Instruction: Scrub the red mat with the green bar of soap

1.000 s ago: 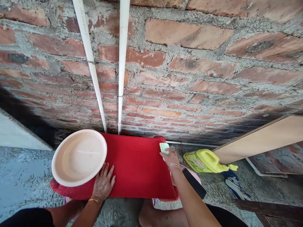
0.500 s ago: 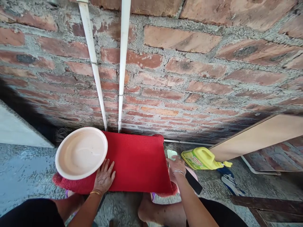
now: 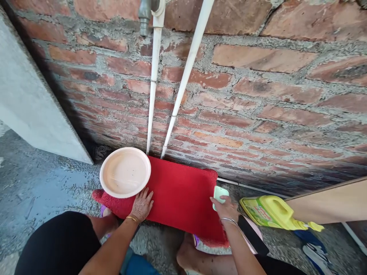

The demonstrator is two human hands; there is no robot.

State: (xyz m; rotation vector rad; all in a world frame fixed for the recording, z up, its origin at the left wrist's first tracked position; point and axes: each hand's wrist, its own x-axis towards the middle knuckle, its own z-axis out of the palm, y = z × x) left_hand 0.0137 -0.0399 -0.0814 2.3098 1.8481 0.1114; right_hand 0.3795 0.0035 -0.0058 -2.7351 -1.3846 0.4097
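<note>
My left hand [image 3: 142, 206] lies flat with fingers spread on a red mat [image 3: 180, 194], close to the rim of a pale pink plastic basin [image 3: 126, 175]. The basin rests on the mat's left end, and a few dark specks show inside it. At the mat's right edge, my right hand [image 3: 226, 209] grips a pale green rounded block [image 3: 220, 194]; its underside is hidden, so I cannot tell its exact kind. Below that hand, a long black flat object [image 3: 252, 235] lies on something round and pink [image 3: 256, 228], partly covered by my forearm.
A yellow jug [image 3: 269, 212] lies on its side at the right, near a leaning board [image 3: 329, 202] and a blue-and-white shoe [image 3: 315, 252]. Two white pipes [image 3: 151, 99] run down the brick wall [image 3: 243, 91]. A pale slab [image 3: 37, 91] stands at left on wet concrete.
The view has turned left, so everything sits farther right. My right hand has brought the green block from beside the mat to its right edge. My left hand stays on the mat.
</note>
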